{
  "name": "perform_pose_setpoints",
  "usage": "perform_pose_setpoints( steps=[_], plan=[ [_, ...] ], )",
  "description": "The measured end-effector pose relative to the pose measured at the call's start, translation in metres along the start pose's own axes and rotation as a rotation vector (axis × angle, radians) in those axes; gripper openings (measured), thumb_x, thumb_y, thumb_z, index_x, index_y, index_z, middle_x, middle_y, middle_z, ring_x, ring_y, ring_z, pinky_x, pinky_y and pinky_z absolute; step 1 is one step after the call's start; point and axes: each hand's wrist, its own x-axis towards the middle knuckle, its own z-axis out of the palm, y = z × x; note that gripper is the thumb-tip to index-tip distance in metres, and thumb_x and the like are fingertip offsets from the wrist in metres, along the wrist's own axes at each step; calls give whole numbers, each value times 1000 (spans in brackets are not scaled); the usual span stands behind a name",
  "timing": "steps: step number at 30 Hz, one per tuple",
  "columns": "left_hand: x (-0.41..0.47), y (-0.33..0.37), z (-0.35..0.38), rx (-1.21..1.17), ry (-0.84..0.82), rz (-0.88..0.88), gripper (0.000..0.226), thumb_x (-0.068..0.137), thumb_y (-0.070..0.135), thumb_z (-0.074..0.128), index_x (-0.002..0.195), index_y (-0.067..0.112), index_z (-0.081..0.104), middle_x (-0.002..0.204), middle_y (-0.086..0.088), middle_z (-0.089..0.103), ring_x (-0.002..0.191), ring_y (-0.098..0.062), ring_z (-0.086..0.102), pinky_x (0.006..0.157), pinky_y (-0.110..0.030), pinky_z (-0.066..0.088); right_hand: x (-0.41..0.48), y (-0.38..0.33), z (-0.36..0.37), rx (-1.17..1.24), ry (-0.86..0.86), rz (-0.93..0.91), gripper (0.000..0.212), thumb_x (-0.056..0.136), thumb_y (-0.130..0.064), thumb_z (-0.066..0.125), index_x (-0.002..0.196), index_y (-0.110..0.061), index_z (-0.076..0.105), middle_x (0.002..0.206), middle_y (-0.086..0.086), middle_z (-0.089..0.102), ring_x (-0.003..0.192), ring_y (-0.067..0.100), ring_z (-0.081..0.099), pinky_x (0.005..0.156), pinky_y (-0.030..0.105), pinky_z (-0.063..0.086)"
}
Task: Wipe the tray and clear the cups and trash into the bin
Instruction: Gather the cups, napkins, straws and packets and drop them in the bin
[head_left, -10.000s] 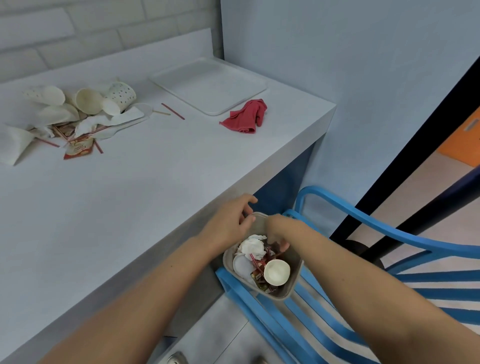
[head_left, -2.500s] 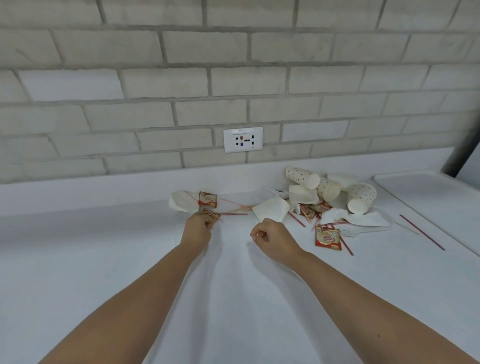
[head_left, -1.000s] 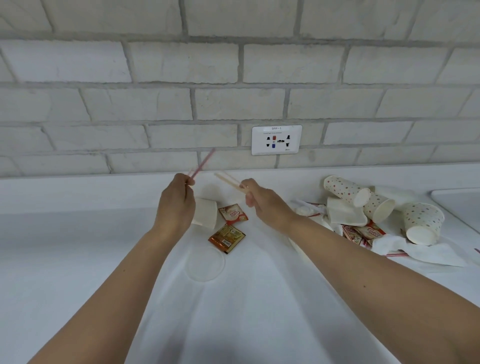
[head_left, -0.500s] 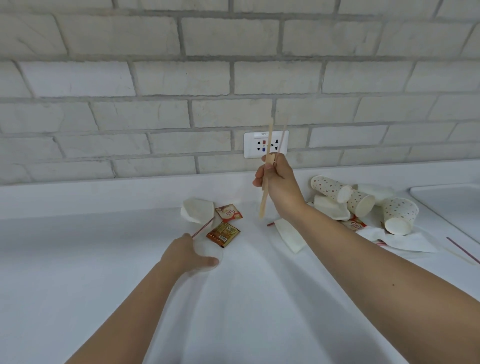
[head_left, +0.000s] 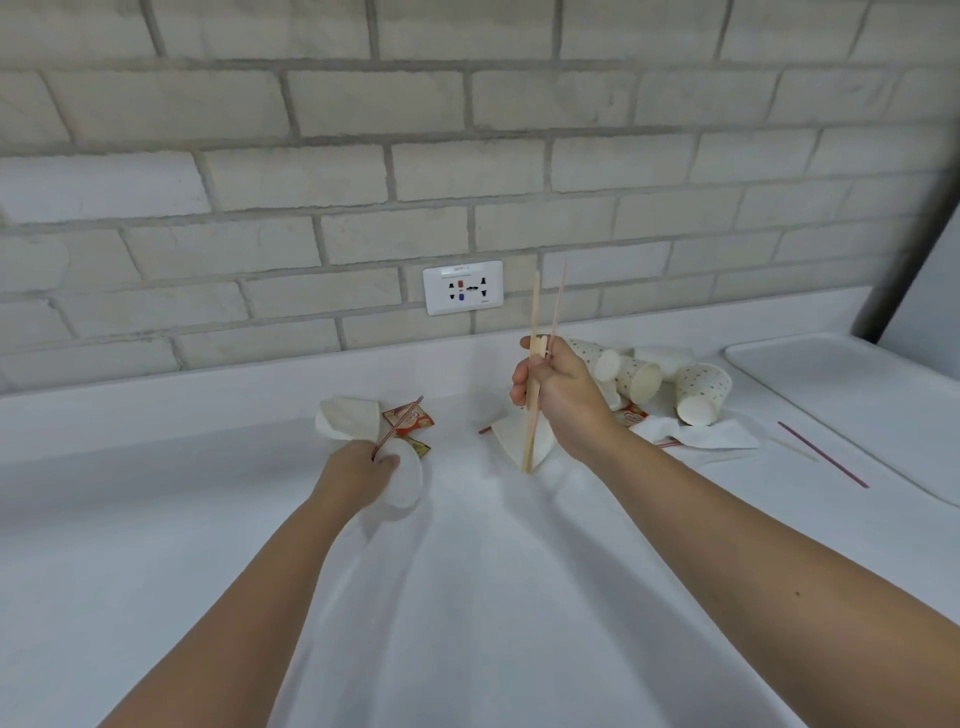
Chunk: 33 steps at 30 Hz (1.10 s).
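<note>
while the right hand (head_left: 558, 387) grips sticks (head_left: 534, 312), cups (head_left: 701, 392) lie near the tray (head_left: 857, 374).

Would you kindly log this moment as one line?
left hand: grips thin red stirrer, touching round white lid | right hand: holds long wooden stick upright | dotted paper cups: uncleared

Pale brick wall (head_left: 363, 104) w/ white outlet (head_left: 462, 287) low on it, just above white counter (head_left: 467, 597) upstand. Dark post (head_left: 904, 249) far rt, leaning.
</note>
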Motion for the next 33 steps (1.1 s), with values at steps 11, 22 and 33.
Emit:
perform_pose_setpoints(
  steps=[11, 22, 33],
  plan=[
    [-86, 156, 71, -248, -167, 332, 31, 97, 26, 44, 75, 7, 54, 69, -3, 49, 65, -20, 43, 57, -28, 30, -80, -27, -118, -104, 51, 45, 24, 101, -4, 28, 97, -13, 50, 69, 3, 50, 57, 14, 45, 56, 21, 41],
    [-226, 297, 198, -308, -606, 554, 24, 94, 19, 39, 72, 10, 43, 63, 1, 36, 53, -16, 32, 48, -25, 26, -209, -53, -301, -293, 440, 23, 24, 100, -3, 28, 100, -13, 50, 67, 1, 45, 58, 11, 43, 58, 21, 41],
    [-362, 320, 315, -109, -859, 635, 31, 94, 16, 38, 119, 4, 53, 106, -18, 60, 95, -34, 58, 69, -27, 40, -344, 5, -427, -419, 739, 159, 22, 102, -10, 29, 93, -15, 48, 72, 1, 54, 70, 12, 53, 65, 20, 42]
  ],
)
